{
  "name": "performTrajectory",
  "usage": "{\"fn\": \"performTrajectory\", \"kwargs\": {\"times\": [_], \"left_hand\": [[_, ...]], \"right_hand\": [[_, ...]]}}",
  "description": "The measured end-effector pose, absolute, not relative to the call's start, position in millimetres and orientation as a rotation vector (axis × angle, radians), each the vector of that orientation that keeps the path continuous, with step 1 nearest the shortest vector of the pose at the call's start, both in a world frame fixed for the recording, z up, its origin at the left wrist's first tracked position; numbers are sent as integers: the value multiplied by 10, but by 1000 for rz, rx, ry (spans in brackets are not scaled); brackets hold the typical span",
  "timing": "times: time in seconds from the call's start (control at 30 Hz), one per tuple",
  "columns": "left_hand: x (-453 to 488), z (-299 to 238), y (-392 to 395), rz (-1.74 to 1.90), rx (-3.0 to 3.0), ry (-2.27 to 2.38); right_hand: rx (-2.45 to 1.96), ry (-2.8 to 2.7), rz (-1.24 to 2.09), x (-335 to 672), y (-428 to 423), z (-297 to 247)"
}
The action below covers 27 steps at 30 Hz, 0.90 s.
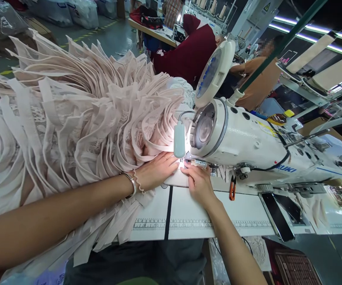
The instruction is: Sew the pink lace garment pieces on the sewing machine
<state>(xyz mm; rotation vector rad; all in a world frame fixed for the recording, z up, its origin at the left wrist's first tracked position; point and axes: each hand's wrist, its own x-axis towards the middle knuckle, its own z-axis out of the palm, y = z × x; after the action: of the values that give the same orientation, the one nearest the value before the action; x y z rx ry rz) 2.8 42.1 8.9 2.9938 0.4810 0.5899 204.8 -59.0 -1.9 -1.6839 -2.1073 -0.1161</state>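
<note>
My left hand [156, 170] lies with fingers stretched forward at the right edge of a big heap of pale pink lace-trimmed garment pieces [99, 111], close to the needle area of a white sewing machine [248, 134]. My right hand [200, 185] is on the other side of the needle area, its index finger pointing to the presser foot and the other fingers curled. Whatever its fingertips grip is too small to make out. A lamp lights this spot brightly. A pale green guard [179, 140] hangs in front of the needle and partly hides the cloth there.
Orange thread snips [232, 188] and a phone [276, 215] lie right of my right hand. A ruler strip [191, 225] runs along the table's front edge. A round magnifier [214, 73] stands above the machine head. Behind it, a person in orange-brown [260, 79] sits among other machines.
</note>
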Motion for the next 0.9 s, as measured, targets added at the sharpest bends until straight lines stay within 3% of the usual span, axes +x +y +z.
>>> {"fn": "performTrajectory", "kwargs": {"times": [0.37,0.9], "left_hand": [[36,151,395,661,3154,494],[81,155,335,634,3183,739]], "right_hand": [[-1728,-2172,-86,2066,-550,-58],[-1872,-2078,-296,2040,-439,-114]]}}
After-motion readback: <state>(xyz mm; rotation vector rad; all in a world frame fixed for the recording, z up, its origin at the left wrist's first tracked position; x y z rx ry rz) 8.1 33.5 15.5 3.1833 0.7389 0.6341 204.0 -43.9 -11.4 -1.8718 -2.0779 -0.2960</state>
